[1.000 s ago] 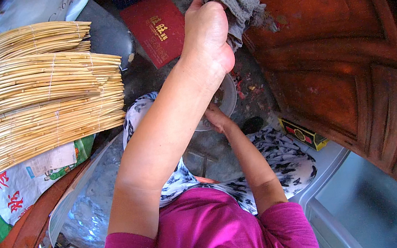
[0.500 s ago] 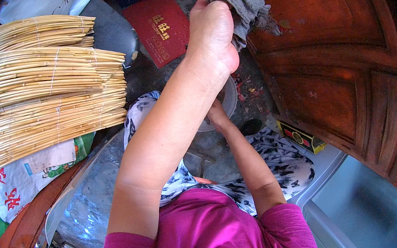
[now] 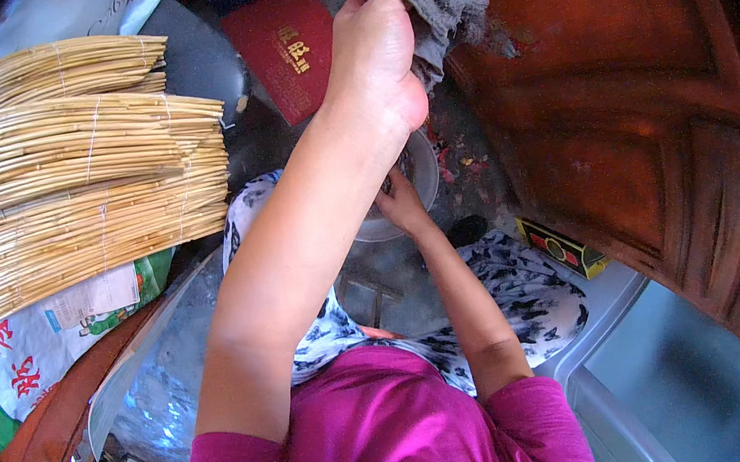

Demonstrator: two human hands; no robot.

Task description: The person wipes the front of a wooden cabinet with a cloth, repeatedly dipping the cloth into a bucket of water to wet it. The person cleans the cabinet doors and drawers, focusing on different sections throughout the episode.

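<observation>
- I take the round, translucent plastic basin (image 3: 428, 182) as my landmark. The grey, frayed, folded cloth (image 3: 432, 2) is beyond it, lifted in the bare left hand (image 3: 374, 57).
- The left fingers seem closed around the cloth; their tips are hidden, so I cannot tell how firm the hold is.
- The bare right hand (image 3: 402, 204) reaches into the basin. Whether its fingers are spread or pinching something, I cannot tell.
- If the left hold becomes loose, I think the cloth could fall beyond the basin and collect dirt.
- Its loose threads could catch on the brown, carved wooden panel (image 3: 582, 39), right of the basin, if the arm swings there.
- If the right hand leans on the near rim, the basin could tip.
- The left hand and wrist partly cover the basin; its dark contents I cannot identify.
- I cannot see whether cloth and panel touch.
- The dark, oval object (image 3: 467, 230), near and right of the basin, is too dim to name.
</observation>
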